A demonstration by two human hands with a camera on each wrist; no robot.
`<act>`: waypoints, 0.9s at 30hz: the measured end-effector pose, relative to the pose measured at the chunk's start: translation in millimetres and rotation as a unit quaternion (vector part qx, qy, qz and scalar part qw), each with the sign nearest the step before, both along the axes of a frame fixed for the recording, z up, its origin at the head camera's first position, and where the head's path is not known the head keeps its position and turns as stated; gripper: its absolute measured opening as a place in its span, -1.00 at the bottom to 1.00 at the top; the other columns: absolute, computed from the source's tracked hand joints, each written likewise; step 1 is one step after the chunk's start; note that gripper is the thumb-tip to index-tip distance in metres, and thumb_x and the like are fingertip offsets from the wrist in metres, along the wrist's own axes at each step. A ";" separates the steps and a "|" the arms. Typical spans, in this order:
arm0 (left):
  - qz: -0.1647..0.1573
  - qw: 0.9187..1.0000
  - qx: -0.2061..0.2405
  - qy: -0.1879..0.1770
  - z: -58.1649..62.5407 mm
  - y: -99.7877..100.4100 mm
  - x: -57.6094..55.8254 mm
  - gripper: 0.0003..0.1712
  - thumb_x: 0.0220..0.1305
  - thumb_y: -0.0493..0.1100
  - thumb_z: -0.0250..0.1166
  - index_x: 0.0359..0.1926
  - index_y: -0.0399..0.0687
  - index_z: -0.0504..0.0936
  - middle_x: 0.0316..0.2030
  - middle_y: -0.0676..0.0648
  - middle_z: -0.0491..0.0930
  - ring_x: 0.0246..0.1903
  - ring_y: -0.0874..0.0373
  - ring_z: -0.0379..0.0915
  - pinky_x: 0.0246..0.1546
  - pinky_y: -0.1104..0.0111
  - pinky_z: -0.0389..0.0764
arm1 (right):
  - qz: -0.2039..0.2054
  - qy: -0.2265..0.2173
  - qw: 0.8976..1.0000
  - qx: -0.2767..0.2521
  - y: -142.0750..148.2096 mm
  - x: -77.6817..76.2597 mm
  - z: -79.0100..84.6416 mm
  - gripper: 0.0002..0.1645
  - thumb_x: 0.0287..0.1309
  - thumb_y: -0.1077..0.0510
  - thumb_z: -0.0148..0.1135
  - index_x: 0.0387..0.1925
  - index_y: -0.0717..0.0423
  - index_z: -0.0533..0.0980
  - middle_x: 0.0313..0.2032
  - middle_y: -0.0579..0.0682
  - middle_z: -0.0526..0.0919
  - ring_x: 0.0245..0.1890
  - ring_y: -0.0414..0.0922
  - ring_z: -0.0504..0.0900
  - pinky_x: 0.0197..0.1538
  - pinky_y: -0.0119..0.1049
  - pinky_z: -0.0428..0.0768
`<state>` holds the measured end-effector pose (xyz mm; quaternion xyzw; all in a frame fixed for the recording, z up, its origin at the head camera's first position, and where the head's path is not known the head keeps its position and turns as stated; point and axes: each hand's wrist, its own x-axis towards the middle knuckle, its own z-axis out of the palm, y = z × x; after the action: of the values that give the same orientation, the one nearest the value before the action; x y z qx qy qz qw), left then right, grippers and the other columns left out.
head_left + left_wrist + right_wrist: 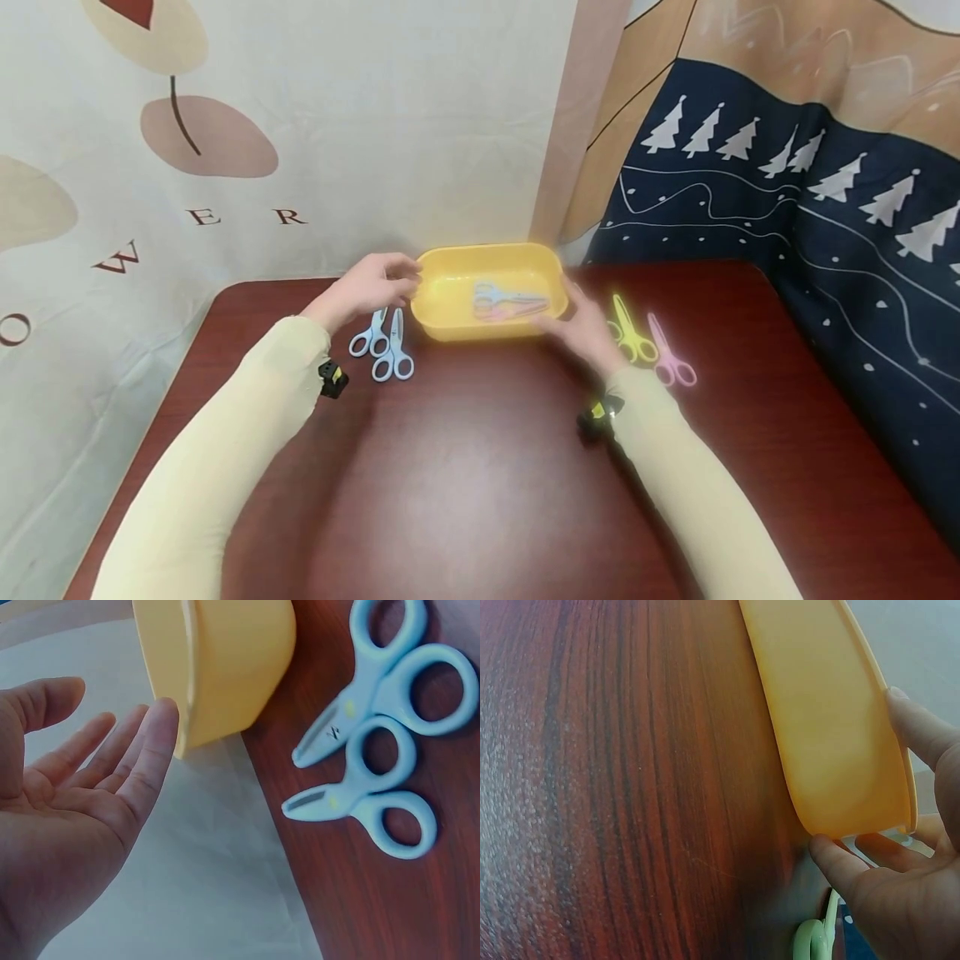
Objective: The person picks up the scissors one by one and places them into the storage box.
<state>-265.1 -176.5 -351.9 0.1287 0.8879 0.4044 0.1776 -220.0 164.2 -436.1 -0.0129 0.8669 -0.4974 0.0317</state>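
A yellow plastic box [450, 331] stands at the back of the table, with blue scissors [491, 294] and pink scissors [517, 310] lying inside. My right hand [588, 329] holds the box's near right corner, thumb at the rim and fingers around the end wall, as the right wrist view shows on the box [832, 735]. At the left end, my left hand [367, 287] has its fingers loosely extended, fingertips close to the rim; whether they touch it I cannot tell. Two pairs of light blue scissors [375, 690] lie below that hand.
Right of the box lie yellow scissors [636, 342] and pink scissors [670, 358]. The dark red wooden table [465, 467] has its back edge against a pale printed cloth [420, 125]. A navy cloth with white trees [697, 208] hangs along the right side.
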 end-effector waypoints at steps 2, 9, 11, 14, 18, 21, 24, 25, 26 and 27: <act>0.001 1.000 -0.011 0.003 0.3 -3.4 2.3 -0.45 0.52 -0.21 0.08 0.43 -0.36 0.36 0.29 -0.36 0.50 0.06 -0.20 0.61 0.14 -0.02 0.60 | 0.000 -0.003 1.000 0.001 0.1 0.0 0.7 0.19 0.15 -0.13 0.51 0.64 -0.27 0.00 0.60 -0.09 0.11 0.59 -0.01 0.10 0.56 0.05 0.10; 0.004 0.999 -0.033 0.002 -3.7 -15.6 7.8 -0.48 0.50 -0.20 0.11 0.39 -0.31 0.42 0.19 -0.35 0.57 0.05 -0.27 0.60 0.11 -0.06 0.57 | -0.002 -0.004 1.000 -0.008 0.3 0.8 1.8 0.20 0.14 -0.13 0.53 0.64 -0.27 0.01 0.60 -0.11 0.11 0.59 -0.02 0.10 0.56 0.04 0.11; 0.004 0.999 -0.033 0.003 -6.3 -19.2 8.1 -0.49 0.50 -0.21 0.10 0.37 -0.33 0.43 0.19 -0.37 0.57 0.05 -0.28 0.60 0.10 -0.04 0.58 | -0.002 -0.003 1.000 -0.011 0.7 0.9 1.7 0.21 0.13 -0.14 0.54 0.64 -0.27 0.01 0.60 -0.10 0.11 0.59 -0.02 0.10 0.56 0.04 0.11; 0.003 0.999 -0.035 0.004 -10.1 -24.5 9.2 -0.50 0.49 -0.23 0.10 0.35 -0.38 0.44 0.21 -0.39 0.56 0.07 -0.28 0.61 0.09 -0.01 0.61 | -0.002 -0.003 1.000 -0.012 0.9 1.2 1.9 0.21 0.13 -0.15 0.54 0.64 -0.28 0.02 0.60 -0.09 0.12 0.58 -0.02 0.11 0.55 0.04 0.13; 0.003 0.999 -0.045 -0.002 -15.2 -32.2 12.0 -0.50 0.50 -0.23 0.09 0.35 -0.39 0.43 0.21 -0.38 0.56 0.09 -0.27 0.60 0.09 0.00 0.63 | -0.001 -0.003 1.000 -0.010 0.8 1.1 2.5 0.20 0.13 -0.13 0.53 0.64 -0.29 0.01 0.60 -0.09 0.12 0.58 -0.01 0.12 0.55 0.04 0.13; 0.003 0.998 -0.057 -0.005 -18.8 -37.8 14.3 -0.51 0.52 -0.22 0.09 0.35 -0.38 0.44 0.19 -0.37 0.57 0.05 -0.26 0.62 0.07 0.01 0.64 | 0.002 -0.002 1.000 -0.010 0.7 0.6 2.3 0.20 0.14 -0.12 0.53 0.64 -0.29 0.01 0.60 -0.09 0.13 0.58 -0.01 0.13 0.55 0.04 0.14; 0.003 0.998 -0.069 -0.003 -21.5 -42.2 16.9 -0.51 0.51 -0.21 0.10 0.35 -0.37 0.45 0.20 -0.35 0.57 -0.02 -0.24 0.65 0.05 0.05 0.65 | 0.004 -0.001 1.000 -0.009 0.5 0.1 1.6 0.19 0.14 -0.10 0.53 0.64 -0.30 0.01 0.60 -0.09 0.14 0.57 -0.01 0.14 0.55 0.04 0.15; 0.003 0.997 -0.071 -0.002 -22.4 -43.5 17.5 -0.51 0.51 -0.21 0.11 0.35 -0.37 0.45 0.20 -0.35 0.57 -0.04 -0.23 0.65 0.03 0.07 0.65 | 0.004 -0.002 1.000 -0.010 0.5 -0.1 1.4 0.19 0.14 -0.11 0.53 0.64 -0.31 0.01 0.60 -0.09 0.14 0.57 -0.01 0.14 0.55 0.05 0.15; 0.002 0.997 -0.072 0.000 -23.2 -44.5 18.3 -0.51 0.51 -0.22 0.11 0.35 -0.38 0.45 0.20 -0.36 0.56 -0.06 -0.23 0.65 0.02 0.08 0.65 | 0.002 -0.004 1.000 -0.010 0.3 -0.1 1.2 0.19 0.14 -0.11 0.53 0.64 -0.32 0.01 0.60 -0.09 0.14 0.57 -0.01 0.14 0.54 0.05 0.15; 0.001 0.997 -0.077 0.003 -23.9 -45.6 19.2 -0.51 0.51 -0.21 0.11 0.35 -0.38 0.46 0.20 -0.35 0.56 -0.06 -0.22 0.66 0.01 0.09 0.64 | 0.002 -0.002 1.000 -0.010 0.2 -0.3 1.0 0.20 0.14 -0.12 0.53 0.64 -0.32 0.01 0.60 -0.09 0.14 0.57 -0.01 0.14 0.54 0.04 0.15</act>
<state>-245.8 -222.1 -375.8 0.1148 0.9171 0.3347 0.1838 -220.3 164.4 -435.1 -0.0138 0.8619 -0.5057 0.0347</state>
